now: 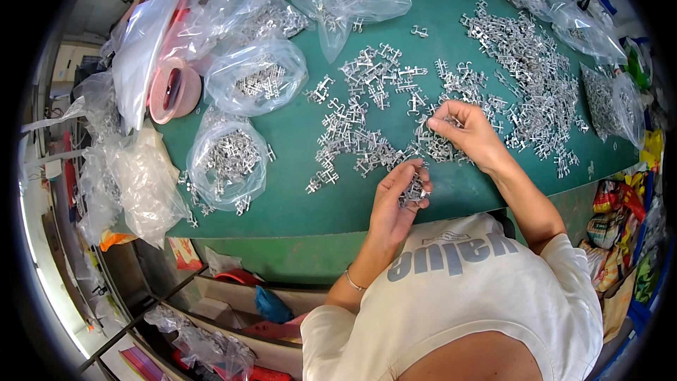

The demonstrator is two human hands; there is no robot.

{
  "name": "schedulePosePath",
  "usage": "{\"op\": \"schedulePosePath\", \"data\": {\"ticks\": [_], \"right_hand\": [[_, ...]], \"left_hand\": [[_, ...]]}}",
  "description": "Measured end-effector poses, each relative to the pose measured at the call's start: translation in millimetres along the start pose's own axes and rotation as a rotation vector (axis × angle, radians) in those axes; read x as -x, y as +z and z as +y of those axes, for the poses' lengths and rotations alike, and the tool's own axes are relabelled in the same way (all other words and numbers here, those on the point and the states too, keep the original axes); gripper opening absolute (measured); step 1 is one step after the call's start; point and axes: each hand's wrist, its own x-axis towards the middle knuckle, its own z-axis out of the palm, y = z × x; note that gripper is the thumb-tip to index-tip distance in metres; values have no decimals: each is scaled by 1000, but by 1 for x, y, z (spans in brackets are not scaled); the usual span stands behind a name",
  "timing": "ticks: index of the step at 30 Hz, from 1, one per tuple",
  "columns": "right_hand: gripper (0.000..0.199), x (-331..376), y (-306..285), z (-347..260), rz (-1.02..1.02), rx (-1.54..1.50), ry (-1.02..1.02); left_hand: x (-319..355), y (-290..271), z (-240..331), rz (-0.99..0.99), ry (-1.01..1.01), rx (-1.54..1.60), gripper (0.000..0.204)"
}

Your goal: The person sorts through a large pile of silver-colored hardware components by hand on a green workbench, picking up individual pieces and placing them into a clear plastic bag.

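Observation:
My left hand (388, 201) is at the table's near edge, palm up, with its fingers curled round a handful of small silver metal parts (413, 190). Beyond it and to the right, my right hand (474, 135) is closed, thumb against fingers, over a small heap of the same parts (431, 147). What its fingertips pinch is too small and hidden to make out. These parts are short bars with hooked ends. A looser heap (345, 123) spreads left of my hands, and a large dense pile (539, 77) lies to the right.
The green tabletop (310, 215) carries open clear bags of parts (229, 159) at left, with another bag (257, 77) behind. A pink tub (185, 102) holds a dark red-handled tool (171, 88). More filled bags (612, 102) line the right edge. Below stands an open drawer (296, 300).

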Motion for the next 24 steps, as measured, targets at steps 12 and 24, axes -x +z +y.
{"op": "schedulePosePath", "data": {"ticks": [12,24], "right_hand": [[18,-62,-30,-15,176,19,-148],[31,-135,-31,-28,131,404,-278]], "left_hand": [[-1,-5,2,-14,-4,-29,20],[-12,5,9,2,-38,-148,21]]}}
